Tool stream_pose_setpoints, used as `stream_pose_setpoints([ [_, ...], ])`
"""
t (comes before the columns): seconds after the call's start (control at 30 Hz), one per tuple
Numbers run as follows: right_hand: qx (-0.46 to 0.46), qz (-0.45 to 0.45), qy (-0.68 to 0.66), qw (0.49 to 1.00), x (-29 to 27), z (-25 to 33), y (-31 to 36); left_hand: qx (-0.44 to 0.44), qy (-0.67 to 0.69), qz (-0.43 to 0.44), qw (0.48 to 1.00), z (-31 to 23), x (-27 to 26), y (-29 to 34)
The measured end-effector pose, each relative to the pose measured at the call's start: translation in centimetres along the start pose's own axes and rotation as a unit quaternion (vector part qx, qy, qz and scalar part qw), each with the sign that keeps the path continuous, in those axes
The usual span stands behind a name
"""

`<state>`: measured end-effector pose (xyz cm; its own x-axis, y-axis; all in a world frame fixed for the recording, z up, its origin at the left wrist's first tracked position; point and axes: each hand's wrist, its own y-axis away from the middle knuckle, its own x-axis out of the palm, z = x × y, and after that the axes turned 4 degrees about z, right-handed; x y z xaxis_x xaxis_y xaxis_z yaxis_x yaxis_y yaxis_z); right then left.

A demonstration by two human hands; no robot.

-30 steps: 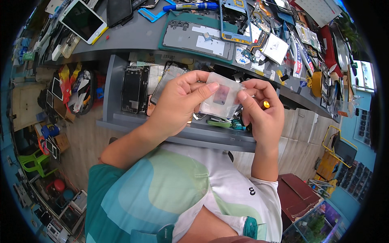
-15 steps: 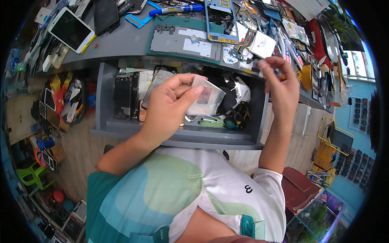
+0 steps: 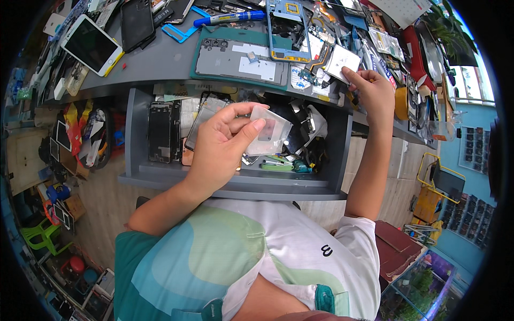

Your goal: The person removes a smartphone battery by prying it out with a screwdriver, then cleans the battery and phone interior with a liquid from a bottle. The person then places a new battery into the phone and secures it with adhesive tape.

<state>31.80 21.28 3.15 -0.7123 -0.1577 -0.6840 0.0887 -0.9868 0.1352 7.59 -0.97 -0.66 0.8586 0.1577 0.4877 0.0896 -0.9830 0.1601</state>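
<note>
Over the open drawer, my left hand pinches a small clear plastic bag between thumb and fingers. A small dark patch shows through the plastic. My right hand reaches to the desk's edge, its thumb and forefinger closed at the near right corner of a white square piece. That piece appears flat, lying among phone parts; its exact kind I cannot make out. Left of it are a blue phone frame and a grey phone back on a green mat.
Phone screens, a green-handled tool and other parts fill the drawer. On the desk lie a white phone, a blue marker and a yellow tape roll. A bin stands at the left.
My right hand has moved forward from above the desk's edge and closed on the corner of the white square piece. My left hand still holds the plastic bag in nearly the same place.
</note>
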Motion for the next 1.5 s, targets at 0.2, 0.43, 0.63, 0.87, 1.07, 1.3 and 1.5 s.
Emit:
stream_pose_setpoints([
  [0.2,0.01,0.034,-0.214,0.976,-0.7,-1.2,-0.9,-0.007,0.009,0.011,1.0,-0.2,0.0,-0.1],
  [0.43,-0.047,-0.013,-0.37,0.928,-0.7,-0.4,-0.2,-0.007,0.022,0.009,1.0,0.0,0.0,-0.2],
  [0.63,-0.063,0.019,-0.436,0.898,-2.5,-2.1,0.5,0.021,0.023,0.008,0.999,0.2,-0.2,-0.4],
  [0.87,-0.026,0.175,-0.605,0.776,-1.3,0.7,8.5,0.032,0.038,-0.015,0.999,0.4,-0.1,-0.6],
  [1.07,-0.118,0.193,-0.474,0.851,2.5,0.2,15.1,0.042,0.044,-0.025,0.998,0.7,-0.1,-0.8],
  [1.3,-0.334,0.067,-0.176,0.923,7.6,1.6,17.8,0.035,0.029,-0.02,0.999,0.6,-0.1,-0.7],
  [1.5,-0.412,-0.01,-0.087,0.907,10.2,0.6,17.8,0.031,0.053,-0.005,0.998,0.2,0.2,-0.3],
])
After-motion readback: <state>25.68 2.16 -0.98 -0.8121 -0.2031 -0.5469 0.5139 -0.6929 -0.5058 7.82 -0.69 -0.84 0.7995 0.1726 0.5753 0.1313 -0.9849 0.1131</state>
